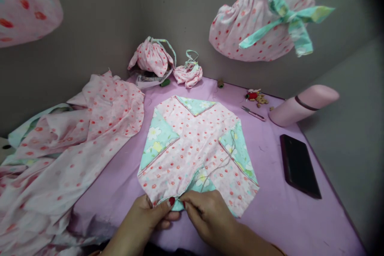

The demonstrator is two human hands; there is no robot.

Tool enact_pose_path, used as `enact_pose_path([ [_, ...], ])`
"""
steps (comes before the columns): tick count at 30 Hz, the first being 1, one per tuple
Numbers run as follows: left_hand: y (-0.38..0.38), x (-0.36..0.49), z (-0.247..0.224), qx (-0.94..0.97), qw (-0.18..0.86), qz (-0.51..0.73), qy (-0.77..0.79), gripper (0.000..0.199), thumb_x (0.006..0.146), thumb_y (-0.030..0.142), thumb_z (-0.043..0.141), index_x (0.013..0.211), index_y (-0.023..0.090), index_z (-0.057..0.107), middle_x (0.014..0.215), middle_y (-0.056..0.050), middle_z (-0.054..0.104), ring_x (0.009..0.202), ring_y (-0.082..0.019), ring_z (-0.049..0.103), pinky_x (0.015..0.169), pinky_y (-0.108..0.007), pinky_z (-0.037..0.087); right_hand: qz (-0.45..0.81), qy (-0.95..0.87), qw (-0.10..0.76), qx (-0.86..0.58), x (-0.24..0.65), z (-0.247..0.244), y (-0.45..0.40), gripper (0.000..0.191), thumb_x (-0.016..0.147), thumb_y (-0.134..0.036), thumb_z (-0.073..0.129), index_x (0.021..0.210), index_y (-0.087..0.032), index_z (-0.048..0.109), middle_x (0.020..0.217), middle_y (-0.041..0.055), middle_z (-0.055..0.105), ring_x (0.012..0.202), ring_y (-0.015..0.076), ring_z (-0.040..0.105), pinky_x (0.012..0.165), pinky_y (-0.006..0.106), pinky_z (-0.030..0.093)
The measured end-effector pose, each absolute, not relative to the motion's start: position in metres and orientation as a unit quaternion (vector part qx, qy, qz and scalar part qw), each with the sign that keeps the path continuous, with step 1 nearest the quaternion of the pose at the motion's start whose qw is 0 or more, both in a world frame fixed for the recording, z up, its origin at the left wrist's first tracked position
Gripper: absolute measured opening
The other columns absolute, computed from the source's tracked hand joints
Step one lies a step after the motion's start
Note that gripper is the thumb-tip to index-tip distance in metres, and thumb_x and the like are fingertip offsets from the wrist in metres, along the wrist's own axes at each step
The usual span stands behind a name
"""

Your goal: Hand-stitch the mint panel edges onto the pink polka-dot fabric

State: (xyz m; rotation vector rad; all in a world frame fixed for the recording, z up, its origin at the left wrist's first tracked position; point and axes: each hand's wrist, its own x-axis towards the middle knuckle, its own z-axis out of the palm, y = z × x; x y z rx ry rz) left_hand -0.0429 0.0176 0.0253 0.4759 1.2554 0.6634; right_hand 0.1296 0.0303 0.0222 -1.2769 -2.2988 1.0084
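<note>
A pink floral cloth piece [192,138] with green floral triangles folded at its sides lies spread in front of me. My left hand [154,212] is closed on its near edge, the thumb pressing a green fold. Right beside it, my right hand [210,210] pinches at the same fold with thumb and forefinger. Whatever is between those fingertips is too small to make out. A loose dark thread [220,165] trails from near the right hand across the cloth and loops over the right-hand green triangle [237,152].
Piled pink fabric [81,128] covers the left side. Thread snips [253,113], a red thread spool [251,96], a pink bottle [300,106] and a black phone [300,166] lie right on the purple tablecloth [270,216]. Fabric bags [258,32] hang above; others [153,58] sit behind.
</note>
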Motion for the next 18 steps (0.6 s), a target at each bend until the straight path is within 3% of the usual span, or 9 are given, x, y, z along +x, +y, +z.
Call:
enact_pose_path([
  [9,0.021,-0.0404,0.026,0.216,0.734,0.298,0.571,0.029,0.072,0.029,0.066,0.095,0.012,0.064,0.082,-0.008,0.073,0.065,-0.015,0.066,0.055,-0.02,0.047,0.43,-0.753,0.201,-0.456,0.1322,0.0184,0.0316,0.022,0.084,-0.017,0.041,0.085,-0.017,0.063,0.067,0.0011,0.065,0.058,0.0119,0.058,0.055,0.02,0.04],
  [13,0.0226,-0.0396,0.0294,0.224,0.738,0.295,0.564,0.024,0.073,0.029,0.065,0.089,0.012,0.066,0.072,-0.006,0.073,0.062,-0.014,0.064,0.055,-0.02,0.046,0.469,-0.722,0.207,-0.464,0.1332,0.0191,0.0343,0.022,0.083,-0.019,0.043,0.082,-0.016,0.064,0.058,-0.0004,0.059,0.051,0.0111,0.052,0.049,0.02,0.037],
  [18,0.0222,-0.0408,0.0272,0.238,0.742,0.296,0.552,0.02,0.074,0.031,0.063,0.08,0.012,0.066,0.06,-0.003,0.07,0.055,-0.012,0.06,0.054,-0.02,0.043,0.521,-0.685,0.226,-0.457,0.1336,0.0196,0.036,0.02,0.082,-0.02,0.045,0.082,-0.016,0.065,0.061,-0.0002,0.059,0.054,0.0111,0.051,0.051,0.02,0.037],
])
